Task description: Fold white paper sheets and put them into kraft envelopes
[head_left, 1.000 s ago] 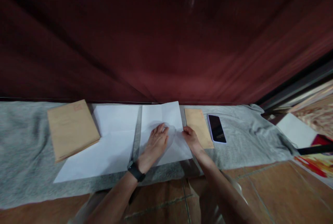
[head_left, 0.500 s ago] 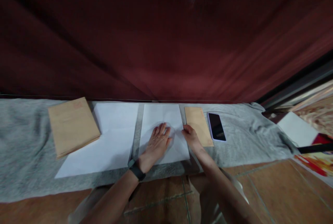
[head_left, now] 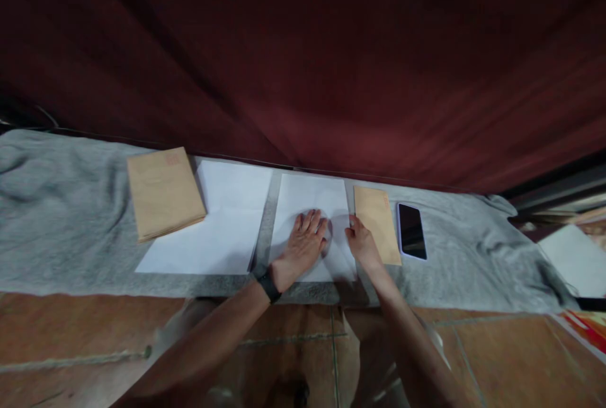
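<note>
White rectangular paper sheet [head_left: 310,196] lies flat in the middle of a long grey cloth [head_left: 464,269], under the person's hands; whether it is one layer or folded over, I cannot tell. At far left, a neat stack of brown paper envelopes [head_left: 165,193] rests tilted, partly on top of broad white paper [head_left: 231,218] spread flat; neither hand touches these, so they look like material not yet dealt with. Next, the left hand [head_left: 305,244], with a black watch [head_left: 269,285] at its wrist, presses palm-down on the sheet, fingers extended and slightly apart. The right hand [head_left: 363,247] is curled at the sheet's right edge; whether its fingers pinch the paper, I cannot tell. Work on this sheet seems under way rather than finished. Just beyond, a single flat brown envelope [head_left: 379,222] lies separate from the stack, its contents unknown. Last comes a dark-screened phone with a pale purple edge [head_left: 411,231], lying untouched.
</note>
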The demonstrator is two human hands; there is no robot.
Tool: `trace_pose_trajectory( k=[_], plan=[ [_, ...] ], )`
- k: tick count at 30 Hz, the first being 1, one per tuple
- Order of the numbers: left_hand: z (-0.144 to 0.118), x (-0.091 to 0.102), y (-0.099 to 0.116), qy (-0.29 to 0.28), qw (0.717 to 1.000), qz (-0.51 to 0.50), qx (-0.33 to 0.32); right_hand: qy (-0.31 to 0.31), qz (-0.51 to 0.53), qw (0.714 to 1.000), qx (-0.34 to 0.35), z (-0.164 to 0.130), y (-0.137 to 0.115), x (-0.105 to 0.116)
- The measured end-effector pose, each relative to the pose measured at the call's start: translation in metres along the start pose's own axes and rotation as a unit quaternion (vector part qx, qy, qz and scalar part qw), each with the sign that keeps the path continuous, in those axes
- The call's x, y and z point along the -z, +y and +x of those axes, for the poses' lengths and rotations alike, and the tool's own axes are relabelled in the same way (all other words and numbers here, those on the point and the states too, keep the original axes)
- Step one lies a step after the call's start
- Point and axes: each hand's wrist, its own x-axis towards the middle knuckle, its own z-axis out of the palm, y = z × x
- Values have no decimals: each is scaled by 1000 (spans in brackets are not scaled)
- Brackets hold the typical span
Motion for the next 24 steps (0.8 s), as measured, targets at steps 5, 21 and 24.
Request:
trace_pose_trajectory(
  k=[5, 21, 24],
  plan=[
    [-2, -6, 9, 10, 996, 66, -54, -4, -16, 1000, 14, -8, 2, 3],
    [-6, -9, 23, 8, 989, 99, -109, -44, -71, 996, -3, -10, -13, 15],
    [-6, -8, 25, 2, 987, 104, -119, -48, -83, 995, 1, -12, -14, 17]
  ],
)
